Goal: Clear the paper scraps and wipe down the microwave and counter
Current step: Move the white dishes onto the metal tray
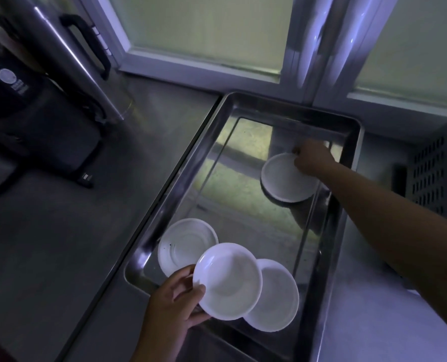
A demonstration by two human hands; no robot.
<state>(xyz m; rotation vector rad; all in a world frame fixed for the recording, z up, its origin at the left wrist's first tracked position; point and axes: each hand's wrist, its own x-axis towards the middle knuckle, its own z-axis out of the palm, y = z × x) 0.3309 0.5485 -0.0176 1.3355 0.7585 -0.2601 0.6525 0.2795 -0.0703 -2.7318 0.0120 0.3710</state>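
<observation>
We are gripping a white bowl [228, 280] with our left hand [174, 301], thumb lying over the near rim and the other fingers curled beneath it, so the hand is clamped on the bowl's edge. The bowl is hanging over the near end of a steel tray [180, 189], partly covering two more white dishes that are lying in the tray: a left dish [183, 244] against the tray's left wall and a right dish [277, 299] just beside it.

We are reaching our right hand [312, 156] across to the far right corner of the tray, where its fingers are curling over the far rim of a far dish [286, 178] and pinching it (the fingertips themselves are hidden behind the knuckles). This dish is sitting apart from the other three.

The tray is resting on the steel counter [60, 244], which is running along under a frosted window [204, 30]. On the counter's left side a dark appliance [42, 121] is standing just beside a tall steel urn [68, 48] with a black handle, both well apart from the tray. A vented metal casing [428, 173] is showing at the right edge; we cannot tell whether it is the microwave.
</observation>
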